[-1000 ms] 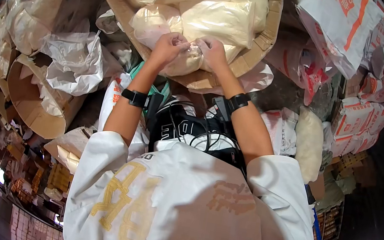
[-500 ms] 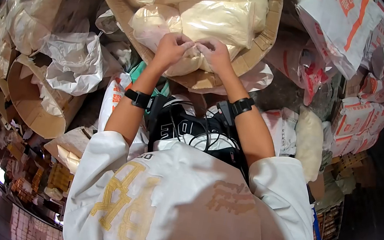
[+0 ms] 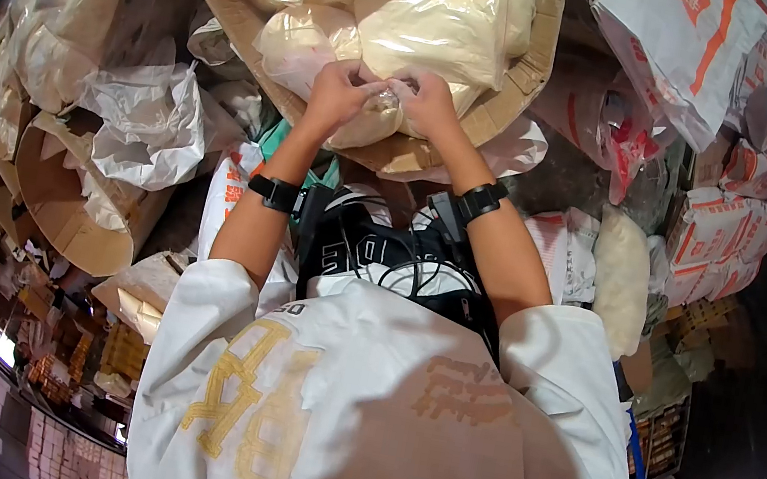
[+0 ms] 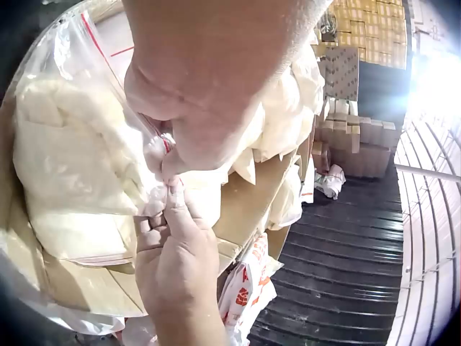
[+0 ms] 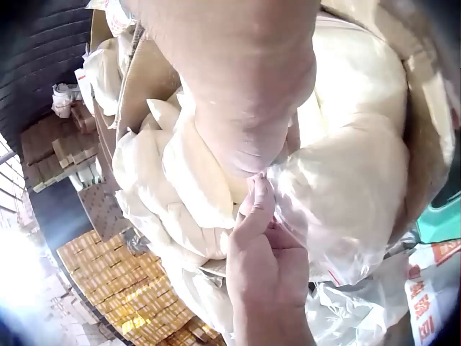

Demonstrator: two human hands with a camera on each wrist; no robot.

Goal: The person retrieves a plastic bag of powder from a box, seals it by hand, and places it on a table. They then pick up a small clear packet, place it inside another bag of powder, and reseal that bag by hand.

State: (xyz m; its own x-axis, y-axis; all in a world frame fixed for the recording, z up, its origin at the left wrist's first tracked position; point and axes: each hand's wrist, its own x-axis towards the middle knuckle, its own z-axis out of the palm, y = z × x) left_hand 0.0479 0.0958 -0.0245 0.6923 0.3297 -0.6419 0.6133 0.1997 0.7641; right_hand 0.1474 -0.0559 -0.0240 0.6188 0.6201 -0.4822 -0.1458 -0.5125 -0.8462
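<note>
A clear plastic bag (image 3: 379,123) with pale cream filling lies at the near side of a large cardboard drum. My left hand (image 3: 340,95) pinches the bag's gathered plastic between thumb and fingers. Facing it, my right hand (image 3: 430,107) pinches the same plastic, and the fingertips of both hands nearly meet. A red seal line runs along the plastic beside the fingers in the left wrist view. The left hand (image 4: 194,137) hides part of the pinched edge there, with the right hand (image 4: 176,263) below it.
Several more cream-filled bags (image 3: 433,35) fill the cardboard drum (image 3: 530,71) around the hands. White printed sacks (image 3: 723,241) are stacked at the right. To the left stand another open cardboard drum (image 3: 71,197) and a crumpled white bag (image 3: 150,119).
The fingertips, a little apart one second ago, have drawn together over the bag's edge. Both hands still hold the same spot, and the head view has shifted slightly.
</note>
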